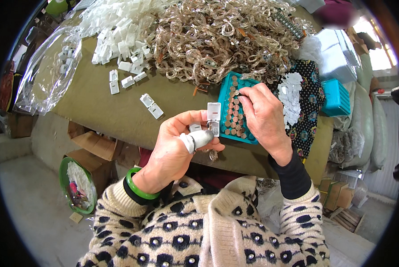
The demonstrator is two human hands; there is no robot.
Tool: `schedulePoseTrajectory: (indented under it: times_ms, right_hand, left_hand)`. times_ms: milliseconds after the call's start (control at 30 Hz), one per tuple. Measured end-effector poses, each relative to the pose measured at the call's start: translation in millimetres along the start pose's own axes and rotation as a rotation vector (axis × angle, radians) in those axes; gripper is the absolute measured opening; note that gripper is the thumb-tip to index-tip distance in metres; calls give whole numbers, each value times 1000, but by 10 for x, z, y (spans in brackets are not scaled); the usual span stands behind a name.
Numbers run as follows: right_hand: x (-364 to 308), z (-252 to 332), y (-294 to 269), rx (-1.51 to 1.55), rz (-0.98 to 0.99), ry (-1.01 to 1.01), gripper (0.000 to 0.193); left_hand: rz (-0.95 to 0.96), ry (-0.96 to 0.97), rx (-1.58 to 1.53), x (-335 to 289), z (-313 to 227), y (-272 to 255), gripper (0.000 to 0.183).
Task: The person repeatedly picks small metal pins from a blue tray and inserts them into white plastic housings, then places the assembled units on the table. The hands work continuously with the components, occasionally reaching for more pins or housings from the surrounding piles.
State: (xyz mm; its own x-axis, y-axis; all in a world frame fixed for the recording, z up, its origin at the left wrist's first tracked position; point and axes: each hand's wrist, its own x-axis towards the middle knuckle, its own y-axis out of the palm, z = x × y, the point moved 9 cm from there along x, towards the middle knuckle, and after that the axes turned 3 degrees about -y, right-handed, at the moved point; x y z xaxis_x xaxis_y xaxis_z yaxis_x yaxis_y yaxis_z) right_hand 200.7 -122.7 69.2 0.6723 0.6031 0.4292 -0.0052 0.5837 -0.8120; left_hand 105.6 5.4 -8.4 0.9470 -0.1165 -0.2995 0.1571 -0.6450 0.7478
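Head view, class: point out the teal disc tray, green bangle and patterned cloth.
teal disc tray [248,82], head view, far end
green bangle [132,183], head view, left side
patterned cloth [312,94], head view, right part

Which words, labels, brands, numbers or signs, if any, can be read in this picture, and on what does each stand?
None can be read.
Round metal discs: any marks are too small to read.
Open white case in the left hand: no readable lettering.
Black patterned cloth: coloured motifs, too small to tell if they include lettering.
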Motion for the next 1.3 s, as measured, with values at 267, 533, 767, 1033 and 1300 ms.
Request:
schedulePoseTrajectory:
  times_ms: [267, 533, 767, 1033, 1300]
  right_hand:
    - [-15, 29, -9, 3, 99, -26, 13]
    - [-197, 734, -137, 8, -67, -296, 18]
    - [-240, 730, -162, 128, -45, -174, 29]
    - [-242, 697, -137, 202, -103, -107, 23]
    - [-187, 507, -78, 415, -7, -6, 21]
  left_hand:
    - [-32, 67, -3, 10, -11, -14, 31]
    - [-100, 96, 167, 1, -18, 17, 33]
    - [-89, 86, 175, -44, 2, 45, 31]
    - [-80, 67, 195, -41, 28, 85, 32]
    - [-102, 54, 211, -36, 47, 6, 27]
